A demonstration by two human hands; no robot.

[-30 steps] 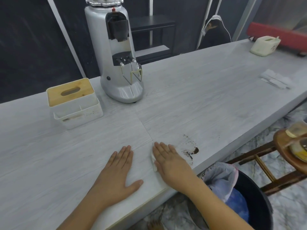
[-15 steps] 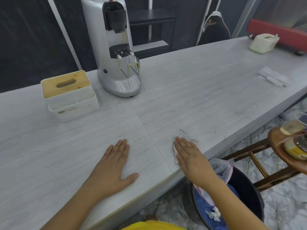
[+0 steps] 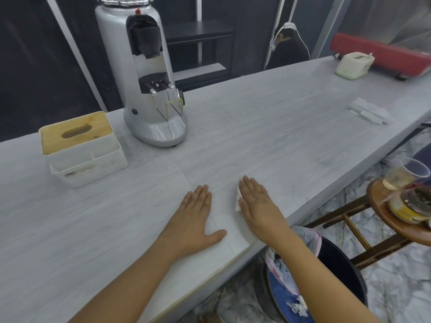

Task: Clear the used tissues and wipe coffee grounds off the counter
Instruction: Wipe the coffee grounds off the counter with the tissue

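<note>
My right hand (image 3: 257,201) lies flat on the grey wood-grain counter (image 3: 256,127) near its front edge, pressing a white tissue (image 3: 238,199); only the tissue's left edge shows past my fingers. My left hand (image 3: 194,217) rests flat and spread on the counter just to the left, holding nothing. A few tiny dark specks of coffee grounds (image 3: 291,193) dot the counter right of my right hand. Below the counter edge stands a black bin (image 3: 342,266) with a plastic liner and crumpled tissues (image 3: 297,306) inside.
A silver coffee grinder (image 3: 149,80) stands at the back, a white tissue box with a wooden lid (image 3: 79,145) to its left. Folded napkins (image 3: 368,111) and a cream box (image 3: 353,65) lie far right. A wooden stool (image 3: 396,220) carries cups.
The dark patch of grounds has gone from the counter. My right hand swept the tissue right to the counter edge, then back left. The left hand stayed flat.
</note>
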